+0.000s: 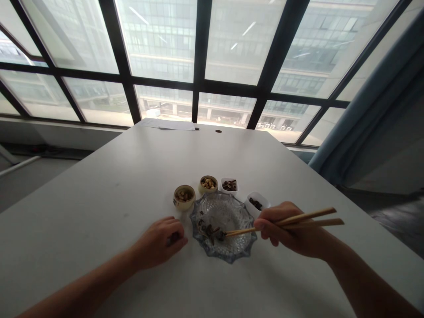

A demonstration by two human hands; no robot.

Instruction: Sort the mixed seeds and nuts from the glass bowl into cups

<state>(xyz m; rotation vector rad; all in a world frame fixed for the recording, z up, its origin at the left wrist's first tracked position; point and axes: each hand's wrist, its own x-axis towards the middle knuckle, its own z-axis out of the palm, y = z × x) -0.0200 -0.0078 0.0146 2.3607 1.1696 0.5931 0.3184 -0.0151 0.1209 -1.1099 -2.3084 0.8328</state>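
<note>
My right hand [285, 229] is closed around a pair of wooden chopsticks [308, 220]. Their tips reach into a scalloped clear glass dish [232, 255] and touch a dark piece [220, 236] among several small dark bits at the dish's left side. Whether the tips pinch that piece I cannot tell. Just left of the dish, my left hand [162, 240] rests on the table with fingers curled in, and I see nothing in it.
Behind the dish stand two round cream bowls [183, 206] [202, 191] of light brown bits. Two white square bowls [229, 192] [266, 204] hold darker pieces. Papers [168, 125] lie at the far edge of the white table [132, 176], before a window. A blue curtain [357, 106] hangs right.
</note>
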